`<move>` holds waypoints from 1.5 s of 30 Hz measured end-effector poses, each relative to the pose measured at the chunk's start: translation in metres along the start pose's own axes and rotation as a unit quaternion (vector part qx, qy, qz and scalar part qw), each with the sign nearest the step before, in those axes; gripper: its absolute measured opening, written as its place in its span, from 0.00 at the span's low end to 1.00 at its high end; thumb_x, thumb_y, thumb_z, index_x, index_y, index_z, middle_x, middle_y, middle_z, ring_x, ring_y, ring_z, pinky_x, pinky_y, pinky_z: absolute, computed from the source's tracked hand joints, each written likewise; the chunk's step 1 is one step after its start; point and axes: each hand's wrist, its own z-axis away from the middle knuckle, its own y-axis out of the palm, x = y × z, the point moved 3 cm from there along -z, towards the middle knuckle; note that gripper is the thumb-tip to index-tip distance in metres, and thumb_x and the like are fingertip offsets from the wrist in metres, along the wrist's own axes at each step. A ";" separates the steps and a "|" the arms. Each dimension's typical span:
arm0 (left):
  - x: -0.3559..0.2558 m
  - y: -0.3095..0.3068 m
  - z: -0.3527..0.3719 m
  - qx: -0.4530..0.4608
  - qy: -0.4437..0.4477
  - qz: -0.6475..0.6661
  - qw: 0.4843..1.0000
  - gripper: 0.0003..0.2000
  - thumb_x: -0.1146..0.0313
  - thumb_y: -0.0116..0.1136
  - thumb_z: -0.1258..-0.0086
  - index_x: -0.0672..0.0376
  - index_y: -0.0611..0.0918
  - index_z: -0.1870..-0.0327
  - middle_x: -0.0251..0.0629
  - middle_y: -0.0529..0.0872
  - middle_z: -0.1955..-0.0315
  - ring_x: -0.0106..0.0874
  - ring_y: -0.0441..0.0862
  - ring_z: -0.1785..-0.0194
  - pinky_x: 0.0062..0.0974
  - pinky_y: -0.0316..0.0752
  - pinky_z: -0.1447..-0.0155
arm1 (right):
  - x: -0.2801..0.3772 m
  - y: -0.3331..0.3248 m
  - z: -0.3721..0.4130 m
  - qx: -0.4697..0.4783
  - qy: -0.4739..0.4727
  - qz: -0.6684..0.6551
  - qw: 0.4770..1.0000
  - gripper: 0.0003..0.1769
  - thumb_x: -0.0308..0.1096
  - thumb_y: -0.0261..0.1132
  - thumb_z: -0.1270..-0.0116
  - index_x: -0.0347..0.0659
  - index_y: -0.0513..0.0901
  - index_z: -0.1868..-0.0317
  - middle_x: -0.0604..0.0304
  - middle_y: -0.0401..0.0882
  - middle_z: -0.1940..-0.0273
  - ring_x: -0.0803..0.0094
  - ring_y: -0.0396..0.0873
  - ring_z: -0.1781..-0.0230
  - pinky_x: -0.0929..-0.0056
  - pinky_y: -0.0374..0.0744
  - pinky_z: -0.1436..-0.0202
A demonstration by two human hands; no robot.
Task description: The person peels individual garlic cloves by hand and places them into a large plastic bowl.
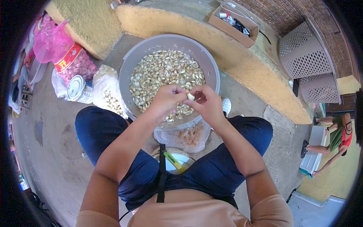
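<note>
A pale garlic clove (190, 96) is pinched in the fingers of my right hand (207, 104), above the near part of a big grey tub. Close beside it, my left hand (167, 99) has its thumb and fingers pressed together near the clove; what they hold, if anything, is too small to name. The round tub (207, 56) stands in front of my knees, holding a thick layer of garlic cloves (166, 70). Below its near rim lies a clear plastic bag (200, 142) with brownish peels on it.
A white bag of cloves (112, 102), a can (80, 89) and a pink net sack (75, 62) stand left. Between my legs is a white lid with a green cutter (174, 162). A cardboard box (234, 26) sits on the ledge. Another person bends over at far right.
</note>
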 end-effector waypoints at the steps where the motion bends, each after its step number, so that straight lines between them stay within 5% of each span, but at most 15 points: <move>1: 0.000 0.000 0.000 -0.002 -0.003 -0.017 1.000 0.03 0.72 0.53 0.45 0.61 0.75 0.72 0.30 0.75 0.82 0.15 0.63 0.89 0.13 0.56 0.87 | -0.006 0.001 -0.001 0.008 0.040 -0.049 0.998 0.16 0.30 0.69 0.53 0.36 0.75 0.63 0.59 0.74 0.68 0.74 0.76 0.73 0.77 0.76 0.72; 4: 0.000 -0.001 -0.002 -0.004 0.015 -0.063 0.998 0.03 0.71 0.52 0.44 0.60 0.75 0.73 0.29 0.74 0.82 0.14 0.63 0.88 0.13 0.56 0.87 | -0.016 0.005 -0.001 0.073 0.151 -0.214 0.962 0.12 0.26 0.64 0.46 0.35 0.75 0.60 0.61 0.76 0.67 0.76 0.76 0.68 0.78 0.76 0.66; 10: -0.001 -0.002 -0.007 0.001 -0.019 -0.118 0.993 0.04 0.70 0.49 0.43 0.58 0.75 0.74 0.29 0.72 0.82 0.16 0.62 0.87 0.13 0.54 0.88 | -0.015 0.004 -0.001 0.087 0.218 -0.287 0.929 0.12 0.33 0.57 0.38 0.33 0.74 0.58 0.57 0.77 0.65 0.74 0.77 0.70 0.77 0.79 0.67; 13: 0.004 -0.007 -0.011 0.042 -0.058 -0.037 0.997 0.04 0.70 0.49 0.44 0.58 0.75 0.75 0.29 0.71 0.83 0.16 0.62 0.86 0.13 0.53 0.88 | -0.020 0.002 -0.002 0.103 0.265 -0.320 0.904 0.14 0.33 0.55 0.37 0.33 0.74 0.54 0.58 0.77 0.65 0.73 0.76 0.68 0.74 0.77 0.67; 22: -0.003 0.000 -0.009 0.048 -0.050 0.072 0.995 0.06 0.66 0.53 0.42 0.58 0.73 0.69 0.30 0.73 0.79 0.17 0.68 0.81 0.12 0.55 0.88 | -0.024 -0.004 -0.003 0.057 0.236 -0.320 0.916 0.14 0.34 0.58 0.39 0.33 0.75 0.56 0.60 0.77 0.66 0.77 0.74 0.70 0.78 0.77 0.70; 25: -0.007 0.004 -0.004 0.011 0.050 -0.084 0.995 0.08 0.67 0.58 0.43 0.59 0.73 0.70 0.32 0.75 0.76 0.17 0.70 0.80 0.12 0.56 0.87 | -0.019 -0.006 -0.004 0.023 0.210 -0.263 0.941 0.14 0.33 0.58 0.39 0.32 0.75 0.57 0.59 0.77 0.67 0.76 0.76 0.70 0.78 0.77 0.70; 28: 0.000 0.001 -0.010 0.020 0.083 -0.081 0.993 0.09 0.69 0.60 0.45 0.60 0.73 0.69 0.32 0.77 0.76 0.16 0.72 0.79 0.12 0.56 0.87 | -0.019 -0.005 -0.005 0.011 0.205 -0.274 0.940 0.13 0.31 0.58 0.40 0.31 0.75 0.58 0.57 0.78 0.68 0.75 0.77 0.70 0.79 0.77 0.70; 34: -0.007 -0.005 -0.007 0.026 0.007 -0.120 0.992 0.07 0.70 0.59 0.44 0.61 0.75 0.71 0.31 0.76 0.80 0.14 0.67 0.83 0.11 0.55 0.87 | -0.021 -0.007 -0.006 0.019 0.211 -0.291 0.933 0.13 0.32 0.58 0.39 0.31 0.74 0.57 0.57 0.77 0.66 0.73 0.76 0.68 0.75 0.78 0.67; 43: -0.003 -0.005 -0.008 0.264 -0.079 0.150 0.949 0.08 0.67 0.56 0.40 0.62 0.73 0.68 0.31 0.74 0.77 0.14 0.67 0.82 0.08 0.55 0.89 | -0.020 -0.010 -0.005 0.145 0.214 -0.515 0.817 0.12 0.33 0.53 0.36 0.33 0.74 0.58 0.59 0.76 0.68 0.74 0.75 0.70 0.77 0.77 0.68; 45: -0.001 -0.009 -0.011 0.247 -0.077 0.135 0.957 0.09 0.66 0.55 0.40 0.62 0.73 0.66 0.32 0.73 0.75 0.15 0.67 0.81 0.08 0.56 0.89 | -0.019 -0.012 -0.006 0.146 0.220 -0.504 0.822 0.12 0.33 0.53 0.36 0.33 0.74 0.58 0.59 0.76 0.68 0.75 0.75 0.70 0.77 0.77 0.68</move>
